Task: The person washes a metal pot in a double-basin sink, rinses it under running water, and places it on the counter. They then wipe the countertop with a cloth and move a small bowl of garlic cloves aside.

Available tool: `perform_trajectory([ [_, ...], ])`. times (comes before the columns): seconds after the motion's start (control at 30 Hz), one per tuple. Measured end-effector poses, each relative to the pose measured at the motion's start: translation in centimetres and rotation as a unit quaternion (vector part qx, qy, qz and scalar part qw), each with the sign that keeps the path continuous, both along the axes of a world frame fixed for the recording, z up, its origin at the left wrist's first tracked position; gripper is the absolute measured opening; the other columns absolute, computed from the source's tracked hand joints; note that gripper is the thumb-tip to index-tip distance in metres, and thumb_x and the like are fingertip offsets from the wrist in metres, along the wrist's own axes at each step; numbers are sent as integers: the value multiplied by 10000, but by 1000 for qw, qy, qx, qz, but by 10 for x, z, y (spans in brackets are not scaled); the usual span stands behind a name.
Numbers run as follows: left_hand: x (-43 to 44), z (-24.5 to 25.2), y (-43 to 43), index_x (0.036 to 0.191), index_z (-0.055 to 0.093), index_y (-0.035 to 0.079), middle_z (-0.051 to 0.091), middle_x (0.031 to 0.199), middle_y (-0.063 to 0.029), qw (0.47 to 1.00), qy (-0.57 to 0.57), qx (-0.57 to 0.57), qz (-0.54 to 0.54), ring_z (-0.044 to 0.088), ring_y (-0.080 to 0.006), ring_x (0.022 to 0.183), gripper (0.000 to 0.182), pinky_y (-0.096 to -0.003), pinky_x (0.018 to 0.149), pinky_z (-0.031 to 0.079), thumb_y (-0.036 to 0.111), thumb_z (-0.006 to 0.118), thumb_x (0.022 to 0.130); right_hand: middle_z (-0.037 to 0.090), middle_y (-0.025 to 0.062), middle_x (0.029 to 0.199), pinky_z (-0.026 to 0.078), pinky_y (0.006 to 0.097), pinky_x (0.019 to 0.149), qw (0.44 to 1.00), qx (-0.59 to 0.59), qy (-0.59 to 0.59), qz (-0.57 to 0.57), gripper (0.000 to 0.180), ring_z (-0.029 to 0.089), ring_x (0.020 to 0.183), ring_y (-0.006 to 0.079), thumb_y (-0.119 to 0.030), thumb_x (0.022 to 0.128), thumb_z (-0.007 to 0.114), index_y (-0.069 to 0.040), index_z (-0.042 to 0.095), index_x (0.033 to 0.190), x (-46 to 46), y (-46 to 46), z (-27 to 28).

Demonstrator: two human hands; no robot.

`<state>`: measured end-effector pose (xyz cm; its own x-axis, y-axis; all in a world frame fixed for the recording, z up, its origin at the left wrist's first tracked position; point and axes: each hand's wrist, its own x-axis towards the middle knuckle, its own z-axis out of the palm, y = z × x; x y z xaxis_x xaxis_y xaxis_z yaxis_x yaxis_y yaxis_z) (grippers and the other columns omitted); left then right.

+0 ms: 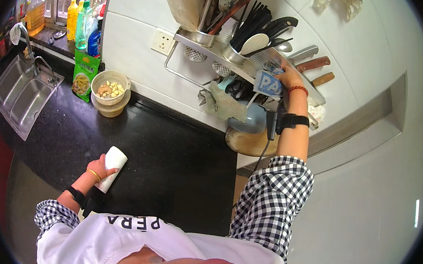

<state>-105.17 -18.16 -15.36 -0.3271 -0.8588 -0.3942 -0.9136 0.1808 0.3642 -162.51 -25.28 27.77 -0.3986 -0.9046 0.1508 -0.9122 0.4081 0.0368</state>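
Observation:
My left hand point(98, 168) grips a white paper roll point(115, 158), which lies slantwise over the black countertop point(171, 169). Its lower end bears a faint reddish print. High on the right, my right hand point(289, 78) is at the metal wall rack point(246, 72), closed on a blue-and-white cloth point(269, 82) with large letters. The fingertips are partly hidden at the rack's ledge. Beside that hand, several knives point(313, 64) stand in the rack's slots. Left of it, a metal utensil cup point(236, 55) holds black chopsticks and a pale rice paddle point(255, 44).
Below the rack hang a greyish cloth point(226, 103), a grey-blue pan point(250, 118) and a round wooden board point(250, 140). A strainer basket of garlic and ginger point(108, 88) sits on a covered bowl near a green packet point(85, 75). The steel sink point(26, 95) is far left, with bottles point(82, 25) on the sill.

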Motion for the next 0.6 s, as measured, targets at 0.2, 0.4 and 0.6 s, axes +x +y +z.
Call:
perform_trajectory([
  [0.2, 1, -2, 3, 1198, 397, -13, 635, 960, -226, 1000, 8, -8, 0, 633, -344, 883, 884, -396, 783, 495, 664, 606, 670, 628, 194, 1047, 446, 343, 848, 968, -242, -65, 31, 598, 599, 985, 290, -346, 640, 731, -25, 579, 1121, 0, 33, 0],
  [0.4, 4, 0, 2, 1211, 396, -3, 619, 993, -246, 1000, 15, 21, 4, 618, -377, 902, 892, -415, 789, 488, 680, 597, 672, 510, 129, 1227, 384, 340, 944, 739, -525, -398, 140, 629, 484, 1127, 229, -364, 785, 675, 18, 464, 1237, -1, 116, 14],
  [0.6, 3, 5, 0, 1241, 377, -8, 609, 1017, -259, 999, 25, 40, 7, 608, -383, 930, 903, -418, 807, 482, 664, 600, 681, 493, 90, 1267, 380, 376, 978, 615, -602, -501, 87, 558, 479, 1151, 232, -423, 900, 488, -42, 423, 1302, 23, 249, -25],
])
